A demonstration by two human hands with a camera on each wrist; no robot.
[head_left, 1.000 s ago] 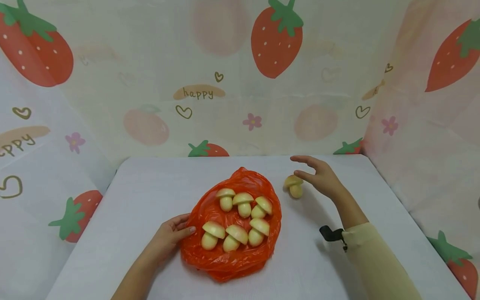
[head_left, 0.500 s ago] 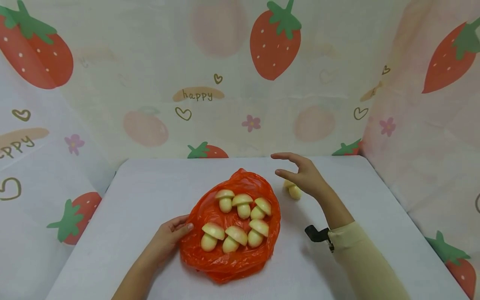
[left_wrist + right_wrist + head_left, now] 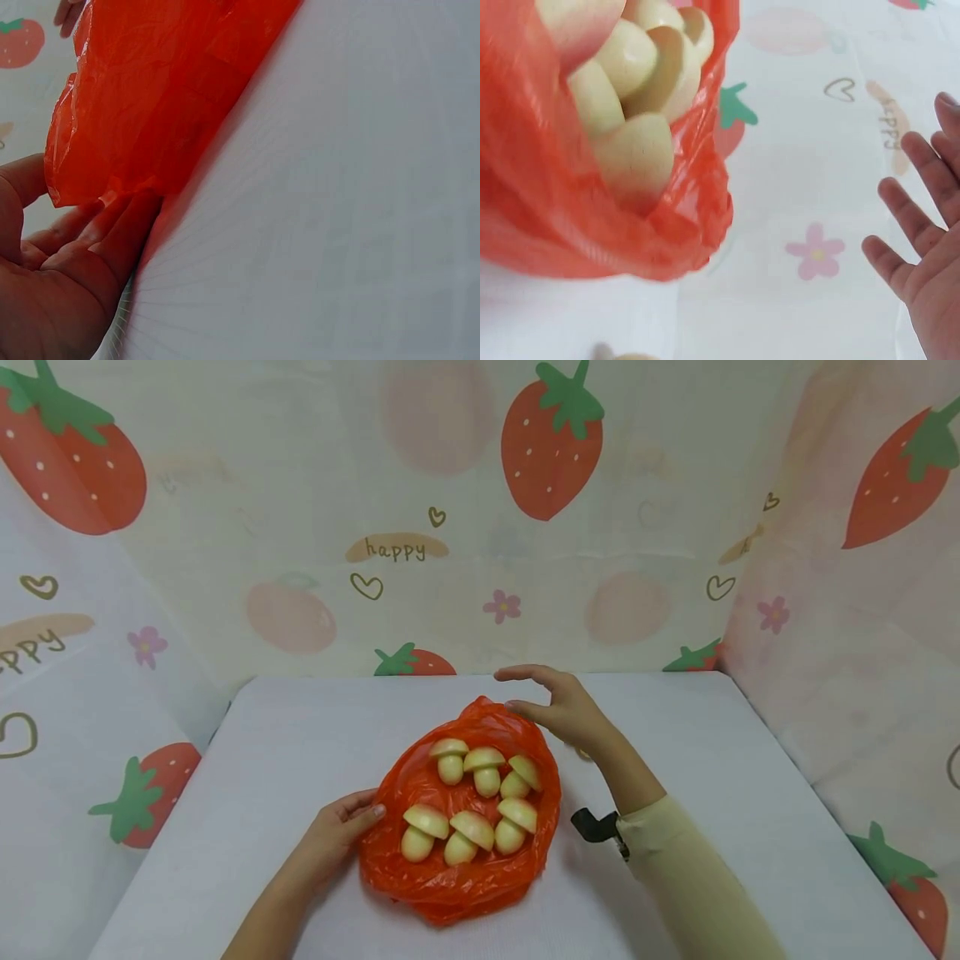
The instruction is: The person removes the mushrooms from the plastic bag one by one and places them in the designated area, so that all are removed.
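Observation:
An open red plastic bag [image 3: 461, 897] with a rolled rim lies on the white table, holding several pale yellow mushrooms [image 3: 470, 831] in two rows. At the bag's left side, my left hand [image 3: 333, 839] grips the rim, thumb inside and fingers outside; the left wrist view shows those fingers against the red plastic [image 3: 172, 97]. My right hand [image 3: 558, 706] hovers over the far right edge of the bag, fingers apart and nothing in them. One more mushroom [image 3: 583, 754] on the table is mostly hidden behind the right forearm.
The white table [image 3: 720, 752] reaches back to a cloth backdrop [image 3: 322, 460] printed with strawberries, which also hangs at both sides. A small black device [image 3: 594, 825] is fixed at the right sleeve's cuff [image 3: 645, 827].
My right hand has moved left, from above the loose mushroom to the bag's far right edge, fingers still spread. The left hand and the bag stay put.

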